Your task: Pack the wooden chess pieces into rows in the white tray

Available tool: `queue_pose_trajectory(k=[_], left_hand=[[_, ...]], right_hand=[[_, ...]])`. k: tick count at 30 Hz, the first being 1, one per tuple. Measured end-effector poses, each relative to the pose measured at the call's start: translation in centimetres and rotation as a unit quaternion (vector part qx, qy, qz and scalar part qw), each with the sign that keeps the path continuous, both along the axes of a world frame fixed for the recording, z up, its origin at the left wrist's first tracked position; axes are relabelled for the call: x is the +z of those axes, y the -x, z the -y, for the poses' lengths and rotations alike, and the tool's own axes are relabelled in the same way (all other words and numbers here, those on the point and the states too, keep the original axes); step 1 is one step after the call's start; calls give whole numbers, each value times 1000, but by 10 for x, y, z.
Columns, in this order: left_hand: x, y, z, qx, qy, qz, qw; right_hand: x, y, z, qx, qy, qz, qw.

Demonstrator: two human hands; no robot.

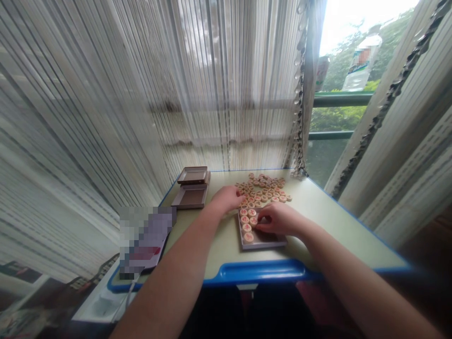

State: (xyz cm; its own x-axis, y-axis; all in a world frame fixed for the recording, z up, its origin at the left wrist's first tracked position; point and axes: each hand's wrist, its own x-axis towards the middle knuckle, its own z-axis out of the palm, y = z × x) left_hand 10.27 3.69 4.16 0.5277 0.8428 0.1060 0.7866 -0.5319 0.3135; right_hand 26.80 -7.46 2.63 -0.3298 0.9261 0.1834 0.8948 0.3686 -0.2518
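Observation:
A shallow open box point(264, 245) lies on the table in front of me, with several round wooden xiangqi pieces point(247, 228) marked in red standing in rows along its left side. My right hand point(282, 217) reaches into the box, thumb and finger closed at the edge of a xiangqi piece point(253, 221) in the second column. Behind the box spreads a loose pile of xiangqi pieces point(264, 193). At the pile's left edge is my left hand point(228, 197), fingers drawn together among the pieces; what they hold, if anything, is hidden.
Two brown trays or box parts, a nearer one point(190, 197) and a farther one point(192, 175), sit at the table's back left. A blurred flat object point(150, 240) with a cable lies at the left edge. The table point(339, 230) has a blue rim; curtains hang behind.

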Motion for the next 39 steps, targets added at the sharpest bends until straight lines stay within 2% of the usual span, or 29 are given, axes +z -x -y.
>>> queue_pose_trajectory(k=[19, 25, 27, 30, 34, 39], left_hand=[[4, 1, 4, 18, -14, -4, 1000], [5, 2, 0, 57, -83, 18, 995], [1, 1, -4, 59, -104, 27, 992], [-12, -4, -10, 19, -112, 35, 993], [-34, -12, -20, -72, -91, 59, 991], [-50, -17, -33, -107, -38, 134, 985]], right_hand=[[-2, -1, -1, -14, -4, -12, 1000], [-1, -2, -2, -22, 2, -13, 1000], [-3, -2, -2, -23, 1, -9, 1000], [-4, -3, -3, -22, 6, -14, 1000], [-3, -3, -3, -19, 22, -22, 999], [-2, -6, -4, -16, 48, -27, 998]])
